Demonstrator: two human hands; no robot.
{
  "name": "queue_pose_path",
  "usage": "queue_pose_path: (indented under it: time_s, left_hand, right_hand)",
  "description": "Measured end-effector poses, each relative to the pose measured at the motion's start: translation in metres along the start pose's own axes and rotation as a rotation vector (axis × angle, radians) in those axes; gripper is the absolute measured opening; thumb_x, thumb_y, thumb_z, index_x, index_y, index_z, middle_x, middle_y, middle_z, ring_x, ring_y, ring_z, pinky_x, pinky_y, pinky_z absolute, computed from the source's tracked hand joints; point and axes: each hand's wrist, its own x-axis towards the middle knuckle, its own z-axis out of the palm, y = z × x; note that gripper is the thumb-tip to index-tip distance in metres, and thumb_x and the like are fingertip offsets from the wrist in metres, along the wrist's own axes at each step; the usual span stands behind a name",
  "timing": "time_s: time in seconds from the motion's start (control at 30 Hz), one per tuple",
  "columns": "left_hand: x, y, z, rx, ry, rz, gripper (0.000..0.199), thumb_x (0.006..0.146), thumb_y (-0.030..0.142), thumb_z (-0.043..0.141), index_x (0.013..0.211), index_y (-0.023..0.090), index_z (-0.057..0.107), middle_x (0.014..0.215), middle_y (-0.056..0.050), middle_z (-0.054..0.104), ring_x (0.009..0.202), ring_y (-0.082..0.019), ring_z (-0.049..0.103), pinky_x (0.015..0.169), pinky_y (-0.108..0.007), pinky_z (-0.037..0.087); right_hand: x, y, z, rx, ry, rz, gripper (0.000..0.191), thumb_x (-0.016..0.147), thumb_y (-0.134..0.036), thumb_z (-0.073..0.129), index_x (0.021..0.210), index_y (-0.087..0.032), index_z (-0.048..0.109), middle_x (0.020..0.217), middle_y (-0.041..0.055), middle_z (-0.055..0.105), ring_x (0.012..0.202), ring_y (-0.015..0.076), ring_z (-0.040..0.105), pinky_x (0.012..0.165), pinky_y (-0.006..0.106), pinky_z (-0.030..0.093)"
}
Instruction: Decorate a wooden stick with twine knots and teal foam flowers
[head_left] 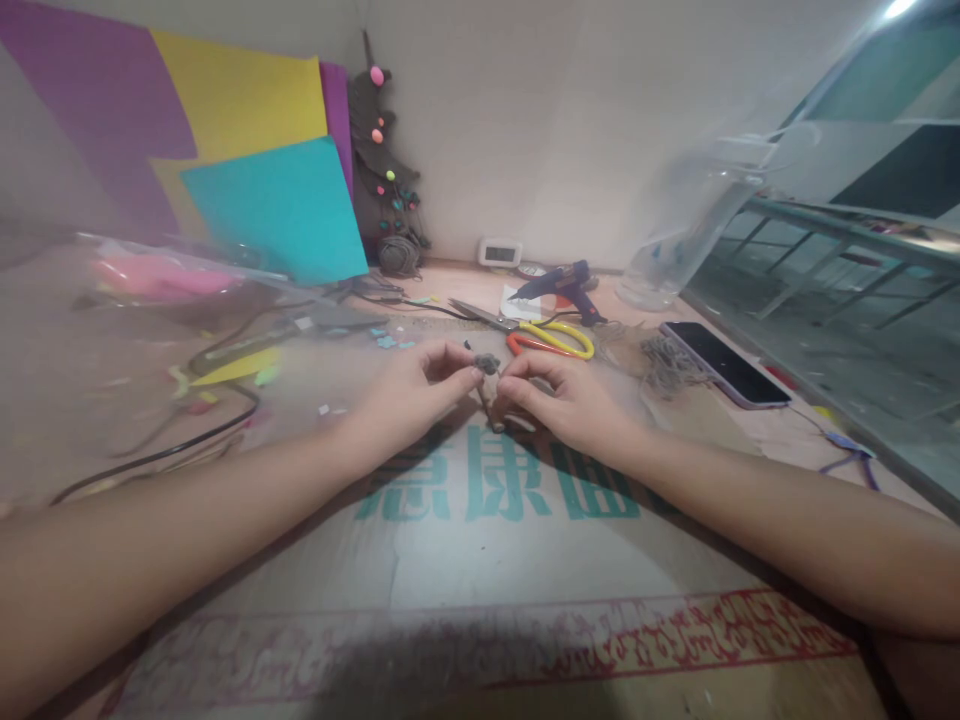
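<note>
My left hand [431, 392] pinches a small grey, knotted-looking piece [487, 362] between thumb and fingertips, a little above the cardboard. Close on its other side, my right hand [559, 398] has thumb and fingers pressed together; whatever they grip is too small to make out. Between the hands a thin dark stick-like strip [487, 408] slants down. Just beyond them lie scissors [551, 338] with yellow and orange handles. Behind these rests a dark blue glue gun [559, 287].
Grey twine [667, 365] lies beside a phone [724, 365] on the right. A clear plastic jug [675, 230] stands behind. At left are a black cable [217, 432], paper scraps and a pink-filled bag [161, 275]. Coloured sheets [277, 215] and a decorated tree shape [375, 150] lean against the wall.
</note>
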Motion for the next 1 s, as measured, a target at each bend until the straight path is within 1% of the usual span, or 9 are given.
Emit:
queue_pose_path:
  time_s: [0.13, 0.3, 0.37, 0.47, 0.57, 0.67, 0.77, 0.87, 1.0]
  left_hand:
    - [0.001, 0.000, 0.000, -0.051, -0.026, -0.015, 0.018, 0.080, 0.033, 0.069, 0.081, 0.017, 0.062, 0.078, 0.000, 0.066, 0.070, -0.015, 0.061, 0.067, -0.028, 0.048]
    - [0.001, -0.001, 0.001, -0.082, -0.026, -0.012, 0.016, 0.080, 0.032, 0.069, 0.082, 0.018, 0.062, 0.078, 0.000, 0.066, 0.070, -0.015, 0.061, 0.067, -0.028, 0.048]
    - [0.000, -0.002, 0.000, -0.090, -0.035, -0.005, 0.017, 0.081, 0.033, 0.069, 0.082, 0.018, 0.062, 0.079, 0.000, 0.066, 0.070, -0.015, 0.061, 0.067, -0.028, 0.049]
    - [-0.001, -0.004, 0.000, -0.078, -0.075, 0.007, 0.018, 0.084, 0.034, 0.068, 0.083, 0.017, 0.062, 0.080, -0.001, 0.066, 0.073, -0.015, 0.063, 0.068, -0.028, 0.049]
    - [-0.002, -0.006, 0.001, -0.068, -0.132, 0.013, 0.019, 0.087, 0.036, 0.066, 0.085, 0.017, 0.062, 0.084, -0.001, 0.068, 0.076, -0.015, 0.065, 0.069, -0.028, 0.050]
    - [-0.003, -0.005, 0.002, -0.078, -0.162, 0.034, 0.021, 0.087, 0.035, 0.068, 0.098, 0.017, 0.064, 0.095, -0.004, 0.071, 0.082, -0.017, 0.068, 0.075, -0.029, 0.053]
    - [-0.004, -0.001, 0.003, -0.100, -0.149, 0.042, 0.028, 0.088, 0.037, 0.066, 0.106, 0.016, 0.065, 0.102, -0.007, 0.072, 0.087, -0.018, 0.069, 0.079, -0.030, 0.054]
    - [-0.006, 0.004, 0.002, -0.113, -0.156, 0.042, 0.027, 0.091, 0.040, 0.063, 0.102, 0.016, 0.067, 0.099, -0.006, 0.074, 0.086, -0.018, 0.070, 0.079, -0.030, 0.055]
    - [-0.007, 0.006, 0.000, -0.012, -0.118, 0.021, 0.025, 0.091, 0.040, 0.062, 0.091, 0.016, 0.068, 0.089, -0.004, 0.073, 0.082, -0.018, 0.068, 0.076, -0.029, 0.052]
  right_hand:
    - [0.000, -0.002, -0.001, 0.005, -0.033, -0.001, 0.020, 0.092, -0.032, 0.061, 0.077, -0.020, 0.063, 0.073, 0.0005, 0.070, 0.066, 0.0141, 0.064, 0.061, 0.027, 0.050]
    - [0.002, 0.003, -0.002, 0.106, 0.030, -0.050, 0.022, 0.095, -0.041, 0.057, 0.091, -0.020, 0.062, 0.080, 0.0009, 0.067, 0.072, 0.0142, 0.064, 0.066, 0.027, 0.052]
    - [0.002, 0.003, -0.001, 0.108, 0.051, -0.046, 0.020, 0.093, -0.040, 0.060, 0.096, -0.020, 0.063, 0.083, 0.0014, 0.068, 0.073, 0.0145, 0.064, 0.066, 0.028, 0.053]
    - [0.001, 0.002, 0.002, 0.079, 0.038, -0.003, 0.013, 0.089, -0.034, 0.063, 0.090, -0.020, 0.064, 0.078, 0.0003, 0.068, 0.065, 0.0135, 0.063, 0.060, 0.027, 0.051]
    - [0.000, 0.000, 0.003, 0.076, 0.044, 0.025, 0.014, 0.091, -0.033, 0.060, 0.084, -0.021, 0.061, 0.068, -0.0027, 0.063, 0.055, 0.0116, 0.057, 0.055, 0.026, 0.048]
    - [0.001, 0.001, 0.001, 0.023, 0.092, -0.017, 0.015, 0.091, -0.033, 0.059, 0.082, -0.020, 0.060, 0.070, -0.0020, 0.064, 0.061, 0.0124, 0.058, 0.058, 0.026, 0.047]
    - [0.002, 0.002, 0.000, -0.049, 0.086, -0.051, 0.013, 0.090, -0.030, 0.059, 0.082, -0.020, 0.061, 0.074, -0.0003, 0.067, 0.065, 0.0138, 0.060, 0.061, 0.027, 0.047]
    - [0.003, 0.002, 0.000, -0.120, 0.076, -0.090, 0.013, 0.089, -0.028, 0.059, 0.080, -0.020, 0.061, 0.075, 0.0003, 0.068, 0.068, 0.0149, 0.062, 0.064, 0.028, 0.048]
    - [0.002, 0.002, 0.001, -0.136, 0.054, -0.095, 0.017, 0.091, -0.032, 0.060, 0.078, -0.020, 0.060, 0.074, 0.0005, 0.068, 0.069, 0.0154, 0.063, 0.066, 0.028, 0.049]
